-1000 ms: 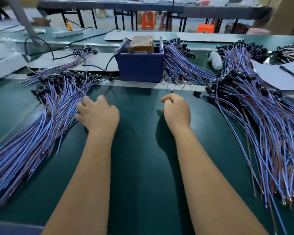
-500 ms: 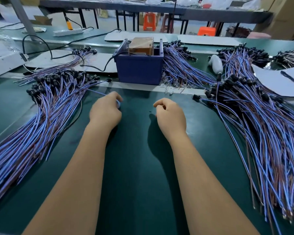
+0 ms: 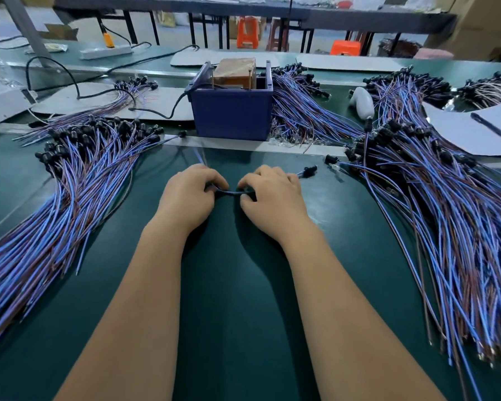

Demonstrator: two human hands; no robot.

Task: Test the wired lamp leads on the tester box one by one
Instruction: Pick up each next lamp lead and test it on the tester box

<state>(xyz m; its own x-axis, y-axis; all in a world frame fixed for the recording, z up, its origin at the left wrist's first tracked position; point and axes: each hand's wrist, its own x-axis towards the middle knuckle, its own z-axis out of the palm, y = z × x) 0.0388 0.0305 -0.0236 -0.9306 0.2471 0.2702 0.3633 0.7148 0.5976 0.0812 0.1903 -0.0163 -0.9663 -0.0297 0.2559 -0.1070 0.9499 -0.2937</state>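
No text, label, brand, number or sign can be read anywhere in this view. The white sheet of paper point(image 3: 475, 134) lying far right of the hands shows no legible writing, and the blue tester box point(image 3: 232, 114) beyond the hands carries no marking that can be made out. The brown block point(image 3: 235, 72) standing in that box has a plain face. The cardboard cartons point(image 3: 480, 21) at the far right are too blurred to read.
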